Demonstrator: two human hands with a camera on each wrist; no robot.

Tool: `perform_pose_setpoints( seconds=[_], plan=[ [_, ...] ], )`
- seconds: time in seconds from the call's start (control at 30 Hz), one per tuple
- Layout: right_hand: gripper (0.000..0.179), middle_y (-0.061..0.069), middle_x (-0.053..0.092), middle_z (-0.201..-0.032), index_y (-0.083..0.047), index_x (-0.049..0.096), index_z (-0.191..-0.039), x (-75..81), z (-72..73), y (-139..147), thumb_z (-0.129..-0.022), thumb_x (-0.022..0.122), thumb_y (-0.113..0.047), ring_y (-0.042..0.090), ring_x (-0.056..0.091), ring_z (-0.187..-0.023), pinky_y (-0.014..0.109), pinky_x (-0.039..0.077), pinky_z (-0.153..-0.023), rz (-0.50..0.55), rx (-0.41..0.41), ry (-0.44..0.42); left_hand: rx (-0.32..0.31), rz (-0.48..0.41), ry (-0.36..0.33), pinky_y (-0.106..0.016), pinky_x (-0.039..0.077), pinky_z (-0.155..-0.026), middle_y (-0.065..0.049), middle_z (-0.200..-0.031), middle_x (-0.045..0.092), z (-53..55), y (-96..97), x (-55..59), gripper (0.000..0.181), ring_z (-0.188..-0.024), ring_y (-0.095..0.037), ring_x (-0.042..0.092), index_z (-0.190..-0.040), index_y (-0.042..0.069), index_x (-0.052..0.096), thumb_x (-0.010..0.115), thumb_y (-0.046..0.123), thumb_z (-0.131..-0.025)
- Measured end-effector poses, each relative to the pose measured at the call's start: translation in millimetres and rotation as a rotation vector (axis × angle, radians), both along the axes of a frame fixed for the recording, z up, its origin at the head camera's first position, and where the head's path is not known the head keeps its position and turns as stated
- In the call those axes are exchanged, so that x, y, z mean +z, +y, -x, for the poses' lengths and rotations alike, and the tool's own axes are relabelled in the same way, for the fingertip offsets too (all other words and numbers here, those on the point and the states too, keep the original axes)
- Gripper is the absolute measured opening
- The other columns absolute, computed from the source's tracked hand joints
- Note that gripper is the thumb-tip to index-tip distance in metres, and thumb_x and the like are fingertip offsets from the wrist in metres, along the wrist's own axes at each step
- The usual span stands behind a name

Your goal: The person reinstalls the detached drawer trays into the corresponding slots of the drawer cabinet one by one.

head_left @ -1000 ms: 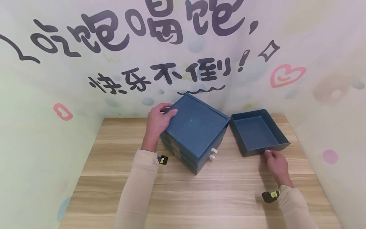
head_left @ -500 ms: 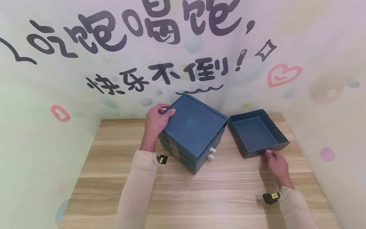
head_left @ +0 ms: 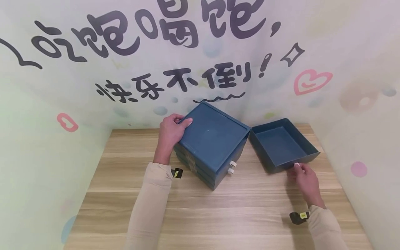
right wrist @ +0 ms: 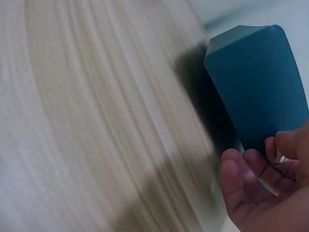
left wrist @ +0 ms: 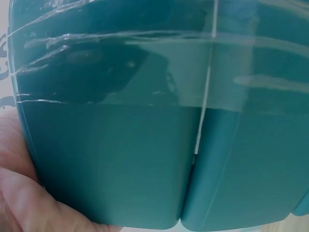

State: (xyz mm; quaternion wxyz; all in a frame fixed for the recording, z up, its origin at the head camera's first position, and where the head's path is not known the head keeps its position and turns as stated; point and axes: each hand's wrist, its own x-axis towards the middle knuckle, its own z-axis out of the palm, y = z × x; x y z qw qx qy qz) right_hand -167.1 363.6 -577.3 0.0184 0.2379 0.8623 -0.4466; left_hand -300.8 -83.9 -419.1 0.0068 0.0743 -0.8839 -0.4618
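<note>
A blue desktop drawer unit stands turned cornerwise near the back wall, two white knobs on its right front. My left hand grips its back left edge, thumb on top and fingers down the far side. In the left wrist view clear tape crosses the unit's wall. To the right, my right hand pinches the white knob of a separate blue drawer, whose inside looks bare. A shadow lies under that drawer; whether it touches the table I cannot tell.
Wood-grain table extends in front of both things. A printed wall cloth with black lettering rises right behind the unit, and side walls flank the table. Black wrist cameras sit at both cuffs.
The drawer and my right hand have shifted slightly rightward, with the drawer's near right corner a little higher. My left hand and the drawer unit have hardly moved.
</note>
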Motion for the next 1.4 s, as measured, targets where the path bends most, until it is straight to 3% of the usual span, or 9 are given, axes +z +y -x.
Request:
perform_pose_setpoints(
  seconds=[0.3,0.4,0.5,0.6,0.87,1.23,1.4],
  plan=[
    [0.050,0.030,0.064,-0.126,0.002,0.053,-0.126,6.0,1.1,1,-0.110,0.031,-0.040,-0.013,0.060,-0.077,0.016,0.057,-0.070,0.058,-0.043,0.062,-0.020,0.037,-0.003,-0.048,0.055,-0.096,-0.016,-0.125,0.069,-6.5,5.0,1.2,0.049,-0.109,-0.032,0.066,-0.128,0.006,0.063,0.067,0.044,-0.097],
    [0.045,0.010,0.071,-0.107,0.000,0.053,-0.122,7.2,1.6,2,-0.111,0.032,-0.038,-0.011,0.062,-0.078,0.016,0.057,-0.071,0.093,-0.066,0.082,-0.020,0.047,0.015,-0.049,0.055,-0.097,-0.017,-0.126,0.068,-8.4,7.9,0.8,0.049,-0.111,-0.034,0.066,-0.129,0.005,0.061,0.066,0.043,-0.098],
    [0.036,-0.015,0.064,-0.091,-0.002,0.054,-0.116,8.7,1.6,5,-0.111,0.033,-0.031,-0.009,0.063,-0.080,0.017,0.057,-0.072,0.154,-0.082,0.124,-0.013,0.057,0.040,-0.049,0.054,-0.095,-0.018,-0.123,0.069,-9.1,9.6,0.2,0.048,-0.109,-0.034,0.066,-0.127,0.004,0.062,0.066,0.042,-0.099],
    [0.028,-0.023,0.062,-0.083,-0.008,0.056,-0.108,11.3,1.7,8,-0.111,0.034,-0.025,-0.006,0.064,-0.080,0.018,0.057,-0.071,0.205,-0.098,0.174,-0.011,0.068,0.057,-0.049,0.054,-0.093,-0.018,-0.122,0.069,-9.1,11.1,0.0,0.046,-0.108,-0.035,0.066,-0.125,0.004,0.061,0.065,0.042,-0.099],
    [0.024,-0.017,0.066,-0.080,-0.014,0.060,-0.099,20.9,0.7,15,-0.109,0.038,-0.017,-0.002,0.066,-0.076,0.018,0.057,-0.066,0.345,-0.152,0.245,-0.037,0.114,0.026,-0.051,0.053,-0.095,-0.019,-0.127,0.066,-9.3,14.4,2.4,0.048,-0.109,-0.035,0.064,-0.131,0.003,0.057,0.060,0.041,-0.102],
    [0.026,-0.009,0.064,-0.082,-0.010,0.062,-0.093,31.9,2.7,14,-0.109,0.042,-0.015,0.002,0.067,-0.073,0.016,0.056,-0.066,0.505,-0.225,0.381,-0.077,0.156,-0.054,-0.051,0.053,-0.098,-0.020,-0.133,0.063,-9.8,16.3,8.2,0.052,-0.111,-0.035,0.062,-0.138,0.005,0.051,0.056,0.043,-0.103],
    [0.027,-0.005,0.064,-0.077,-0.008,0.062,-0.086,38.0,6.5,14,-0.107,0.045,-0.010,0.007,0.065,-0.068,0.017,0.055,-0.062,0.606,-0.295,0.471,-0.087,0.177,-0.046,-0.051,0.053,-0.095,-0.019,-0.131,0.064,-11.0,17.6,8.4,0.052,-0.109,-0.035,0.063,-0.138,0.006,0.052,0.055,0.044,-0.104]
  ],
)
